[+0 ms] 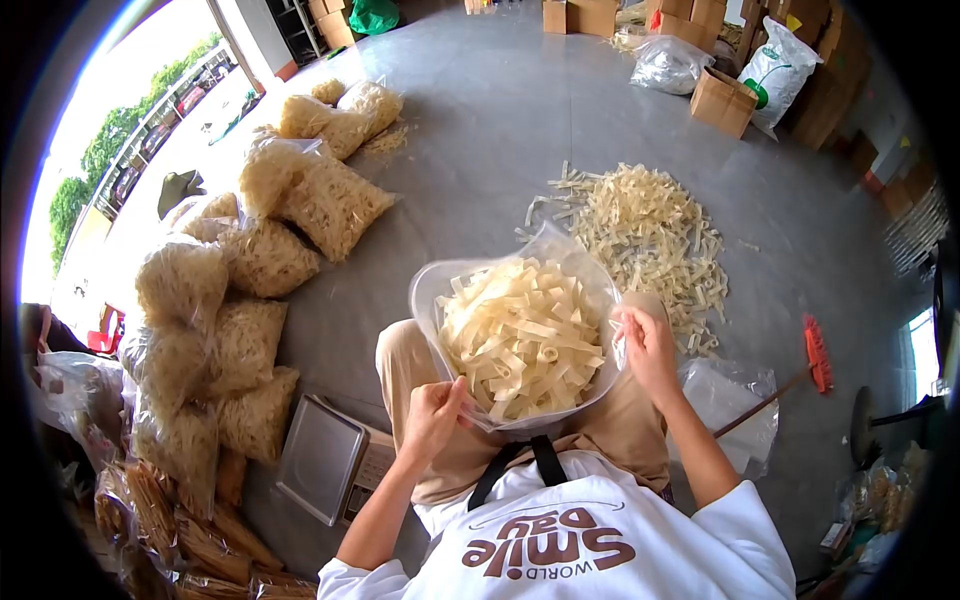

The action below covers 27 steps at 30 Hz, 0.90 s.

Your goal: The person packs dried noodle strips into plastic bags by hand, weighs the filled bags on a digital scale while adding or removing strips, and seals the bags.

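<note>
An open clear plastic bag point(430, 290), filled with pale yellow, flat curled strips point(525, 335), rests between the person's knees. My left hand point(437, 415) is closed on the bag's near left edge. On the right side, my right hand point(645, 345) pinches the gathered rim of the same bag. A loose heap of similar strips point(650, 235) lies on the floor just beyond the bag, to the right. To the left of the left knee stands a scale point(325, 460) with a metal top.
Filled bags point(250, 345) line the left side. A flat clear bag point(735, 400) and a red-headed brush point(818, 355) lie at the right. Cardboard boxes point(723, 102) and a white sack point(780, 75) stand at the back right. Bundled brown sticks point(200, 545) are at the lower left.
</note>
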Each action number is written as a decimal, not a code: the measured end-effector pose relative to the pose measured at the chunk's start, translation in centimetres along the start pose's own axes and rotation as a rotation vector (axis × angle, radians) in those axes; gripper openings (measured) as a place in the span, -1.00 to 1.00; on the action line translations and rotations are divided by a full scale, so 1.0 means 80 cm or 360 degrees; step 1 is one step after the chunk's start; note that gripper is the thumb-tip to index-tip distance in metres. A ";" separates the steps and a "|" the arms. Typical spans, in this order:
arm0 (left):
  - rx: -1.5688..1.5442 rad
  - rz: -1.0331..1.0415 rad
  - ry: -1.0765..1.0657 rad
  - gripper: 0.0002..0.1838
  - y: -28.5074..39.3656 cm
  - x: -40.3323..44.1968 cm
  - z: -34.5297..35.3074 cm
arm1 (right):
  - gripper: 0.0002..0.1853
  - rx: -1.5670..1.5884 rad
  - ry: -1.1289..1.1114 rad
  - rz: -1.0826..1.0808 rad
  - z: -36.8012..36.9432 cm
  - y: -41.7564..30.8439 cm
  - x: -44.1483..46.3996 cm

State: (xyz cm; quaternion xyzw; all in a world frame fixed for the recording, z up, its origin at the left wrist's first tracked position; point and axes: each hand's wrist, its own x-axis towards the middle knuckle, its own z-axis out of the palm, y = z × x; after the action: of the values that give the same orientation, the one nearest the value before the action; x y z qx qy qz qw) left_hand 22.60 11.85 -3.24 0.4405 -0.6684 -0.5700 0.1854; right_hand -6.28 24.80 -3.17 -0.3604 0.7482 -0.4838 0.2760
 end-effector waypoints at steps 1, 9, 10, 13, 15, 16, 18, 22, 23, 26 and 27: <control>0.0148 0.0053 0.0015 -0.50 0.009 -0.001 0.003 | -0.75 -0.0354 0.0385 -0.0466 0.008 -0.018 -0.006; 0.0185 0.0132 0.0058 -0.64 0.006 -0.004 0.010 | -0.74 -0.0986 -0.0595 -0.1440 0.043 -0.046 -0.066; 0.0186 0.0120 0.0067 -0.64 0.005 -0.008 0.010 | -0.79 -0.0927 -0.0629 -0.1457 0.051 -0.035 -0.064; -0.0097 0.0098 0.0004 -0.77 0.014 -0.028 0.014 | -0.85 -0.0785 -0.0671 -0.1502 0.065 -0.036 -0.062; 0.0041 0.0329 -0.0079 -0.74 0.027 -0.041 0.016 | -0.87 -0.0720 -0.0658 -0.1536 0.074 -0.039 -0.060; 0.0041 0.0331 -0.0072 -0.74 0.023 -0.043 0.018 | -0.86 -0.0746 -0.0623 -0.1528 0.079 -0.036 -0.059; 0.0200 0.0307 -0.0123 -0.68 0.008 -0.049 0.020 | -0.86 -0.0771 -0.0592 -0.1524 0.084 -0.038 -0.055; 0.0645 0.0520 0.0102 -0.79 0.003 -0.049 0.025 | -0.90 -0.0925 -0.0416 -0.1481 0.090 -0.043 -0.052; 0.0642 0.0507 0.0099 -0.79 0.006 -0.049 0.025 | -0.91 -0.0947 -0.0337 -0.1477 0.091 -0.044 -0.051; 0.0728 0.0496 0.0111 -0.85 0.016 -0.047 0.027 | -0.92 -0.1017 -0.0210 -0.1430 0.094 -0.049 -0.048; 0.0721 0.0559 0.0156 -0.85 0.017 -0.046 0.028 | -0.93 -0.1026 -0.0211 -0.1397 0.094 -0.051 -0.048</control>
State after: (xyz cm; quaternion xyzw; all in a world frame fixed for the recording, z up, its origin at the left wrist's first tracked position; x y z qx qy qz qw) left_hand 22.42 16.09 -1.67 0.3753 -0.8349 -0.3434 0.2101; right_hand 2.79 22.84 -2.01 -0.7347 0.6190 -0.2760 -0.0296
